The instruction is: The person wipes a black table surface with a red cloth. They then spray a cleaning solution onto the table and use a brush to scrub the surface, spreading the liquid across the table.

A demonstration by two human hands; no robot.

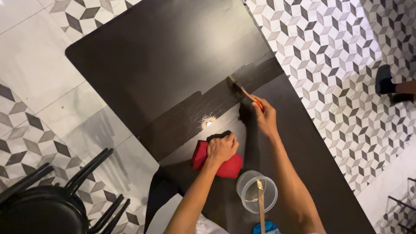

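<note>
Right hand (265, 118) is wrapped around the orange handle of a paintbrush (241, 89), arm stretched out, bristles down on the dark tabletop (164, 52) right where a glossy wet-looking band runs across it. There's a shiny glare spot on that band just left of the hand. Left hand (222, 147) is balled up on a red cloth (216, 161), pressing it flat onto the table just short of the wet band. Closer to the person sits a clear plastic container (256, 191) with a wooden stick (261, 206) lying across its rim, between the two forearms. A black chair (52, 199) stands on the patterned tile floor (338, 60) off to the left, and someone else's dark shoe (383, 80) shows at the far right edge.
</note>
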